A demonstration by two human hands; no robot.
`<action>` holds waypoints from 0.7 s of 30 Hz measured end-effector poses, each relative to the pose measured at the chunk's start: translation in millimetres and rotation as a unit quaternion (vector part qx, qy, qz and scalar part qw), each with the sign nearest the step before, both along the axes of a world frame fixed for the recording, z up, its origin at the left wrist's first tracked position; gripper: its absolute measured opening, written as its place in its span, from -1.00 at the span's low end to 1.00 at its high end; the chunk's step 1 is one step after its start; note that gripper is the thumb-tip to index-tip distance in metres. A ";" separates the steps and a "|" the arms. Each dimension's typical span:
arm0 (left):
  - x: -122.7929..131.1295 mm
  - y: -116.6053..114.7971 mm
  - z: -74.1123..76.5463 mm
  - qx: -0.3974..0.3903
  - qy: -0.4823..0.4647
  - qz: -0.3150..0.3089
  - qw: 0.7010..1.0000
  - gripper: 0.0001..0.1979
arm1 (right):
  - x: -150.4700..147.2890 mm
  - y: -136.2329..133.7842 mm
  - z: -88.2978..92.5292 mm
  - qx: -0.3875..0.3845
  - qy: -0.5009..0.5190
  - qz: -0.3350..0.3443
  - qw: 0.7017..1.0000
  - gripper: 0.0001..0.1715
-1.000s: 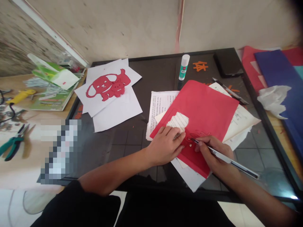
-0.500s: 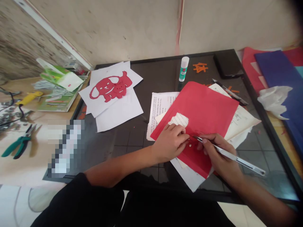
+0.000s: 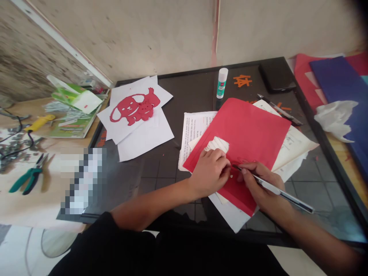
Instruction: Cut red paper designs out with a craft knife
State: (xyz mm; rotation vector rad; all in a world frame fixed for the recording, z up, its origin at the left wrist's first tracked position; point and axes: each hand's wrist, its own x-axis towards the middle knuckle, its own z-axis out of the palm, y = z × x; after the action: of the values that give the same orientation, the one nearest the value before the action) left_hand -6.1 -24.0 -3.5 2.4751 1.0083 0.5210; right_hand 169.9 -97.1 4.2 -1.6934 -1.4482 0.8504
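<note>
A sheet of red paper [image 3: 253, 126] lies at an angle over a stack of printed and white sheets. Its upper left has an irregular opening [image 3: 219, 144] through which lined, pale paper shows. My left hand [image 3: 211, 170] presses on the red sheet, fingers curled and bunched, fingertips down by the cut area. Held like a pen in my right hand [image 3: 263, 182] is a slim silver craft knife [image 3: 283, 194]. Its tip touches or nearly touches the red paper just right of my left fingertips. A small pale spot [image 3: 231, 176] shows below the tip.
A glue stick [image 3: 222, 83] stands behind the stack. White sheets with a red dog-shaped paper cut-out [image 3: 133, 108] lie left. A black pen [image 3: 280, 109], orange paper characters [image 3: 242, 80] and a black case [image 3: 277, 78] are at back right. Green-handled pliers [image 3: 27, 178] lie far left.
The craft knife's rear end has swung slightly left and its tip has shifted a little. My left hand stays on the red paper. The whole view has shifted slightly.
</note>
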 end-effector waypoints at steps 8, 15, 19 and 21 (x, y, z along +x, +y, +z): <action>0.6 -0.5 -4.4 0.008 0.015 -0.008 1.000 -0.91 | -0.5 -1.3 -0.3 0.003 0.005 0.007 1.000 -0.82; -9.4 3.0 0.2 -0.050 -0.090 -0.005 0.995 -0.95 | 2.2 -1.9 -2.8 -0.018 0.044 -0.025 0.999 -0.79; -22.4 5.2 14.8 -0.105 -0.166 0.006 0.980 -0.93 | 1.8 -0.8 -2.7 -0.001 0.045 -0.016 0.999 -0.79; -33.2 4.2 28.3 -0.121 -0.174 0.031 0.977 -0.92 | 1.6 -1.4 -3.6 0.009 0.036 0.003 0.999 -0.79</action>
State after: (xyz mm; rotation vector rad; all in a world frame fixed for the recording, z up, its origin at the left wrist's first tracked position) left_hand -39.3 -19.9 24.7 2.0529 0.9450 0.7719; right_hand 171.5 -98.6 0.6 -1.6282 -1.4091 0.8904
